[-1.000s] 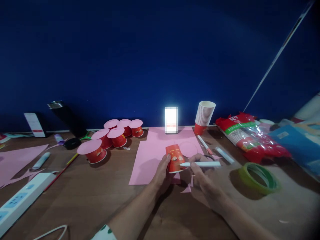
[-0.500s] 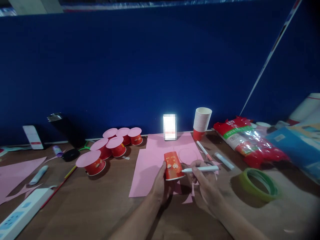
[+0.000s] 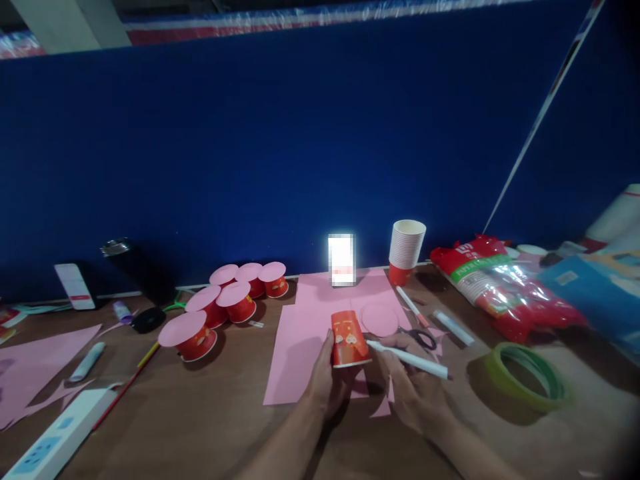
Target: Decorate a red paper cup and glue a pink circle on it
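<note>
My left hand [image 3: 326, 385] grips an upside-down red paper cup [image 3: 349, 339] that stands on a pink paper sheet [image 3: 300, 333]. My right hand [image 3: 415, 393] is closed round a white pen [image 3: 410, 357], whose tip touches the cup's lower right side. A cut pink paper circle [image 3: 379, 319] lies just behind the cup. Black scissors [image 3: 424, 338] lie by my right fingers.
Several upturned red cups with pink discs [image 3: 227, 307] sit at the left. A stack of paper cups [image 3: 406, 251], a lit phone [image 3: 341, 259], a red cup package [image 3: 495, 283], a green tape roll [image 3: 529, 377], a power strip [image 3: 50, 440] and a glue stick [image 3: 87, 361] are around.
The view tilted up a little. The pen, level before, now slants down to the right, with its tip still at the cup. My left hand keeps the cup in place.
</note>
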`<action>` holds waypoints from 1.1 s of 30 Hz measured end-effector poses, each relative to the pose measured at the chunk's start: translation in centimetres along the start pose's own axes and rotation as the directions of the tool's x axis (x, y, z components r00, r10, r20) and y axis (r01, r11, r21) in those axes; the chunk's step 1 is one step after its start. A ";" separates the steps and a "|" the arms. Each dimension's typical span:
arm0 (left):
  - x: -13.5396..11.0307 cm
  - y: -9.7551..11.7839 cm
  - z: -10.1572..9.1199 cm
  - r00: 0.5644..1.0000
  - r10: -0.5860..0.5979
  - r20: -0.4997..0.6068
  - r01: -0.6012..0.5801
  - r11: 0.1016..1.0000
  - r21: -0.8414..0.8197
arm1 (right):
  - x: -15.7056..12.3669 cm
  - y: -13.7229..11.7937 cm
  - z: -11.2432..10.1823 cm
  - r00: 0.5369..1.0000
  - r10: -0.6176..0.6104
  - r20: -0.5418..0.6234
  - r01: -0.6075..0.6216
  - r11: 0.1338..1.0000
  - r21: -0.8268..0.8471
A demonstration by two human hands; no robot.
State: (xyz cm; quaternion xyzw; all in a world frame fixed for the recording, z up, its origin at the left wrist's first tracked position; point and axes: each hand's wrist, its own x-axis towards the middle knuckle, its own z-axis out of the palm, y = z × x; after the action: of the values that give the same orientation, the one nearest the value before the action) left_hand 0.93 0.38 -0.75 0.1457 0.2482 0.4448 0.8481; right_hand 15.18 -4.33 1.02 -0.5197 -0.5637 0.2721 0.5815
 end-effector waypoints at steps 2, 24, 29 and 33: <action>0.1 -0.1 -0.1 0.999 0.036 -0.019 -0.036 0.999 0.018 | -0.2 -0.1 0.0 0.998 -0.022 0.054 0.021 1.000 0.019; -0.3 -0.2 -0.2 0.997 -0.052 -0.054 0.062 0.981 0.185 | 0.1 -2.2 -0.2 0.990 -0.108 0.091 0.112 0.993 -0.044; -0.1 -0.3 -0.5 0.998 -0.042 -0.036 0.048 0.983 0.178 | 0.3 -2.4 -0.2 0.991 -0.089 0.096 0.092 0.995 -0.032; 0.0 -0.4 -0.5 0.999 -0.048 -0.009 0.049 0.980 0.194 | 0.2 -2.4 -0.2 0.991 -0.091 0.095 0.097 0.994 -0.058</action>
State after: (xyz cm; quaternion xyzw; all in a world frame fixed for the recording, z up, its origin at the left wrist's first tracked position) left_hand 0.87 0.17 -1.38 0.2205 0.2958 0.3981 0.8399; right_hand 14.74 -4.89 3.30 -0.4972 -0.6220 0.2504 0.5507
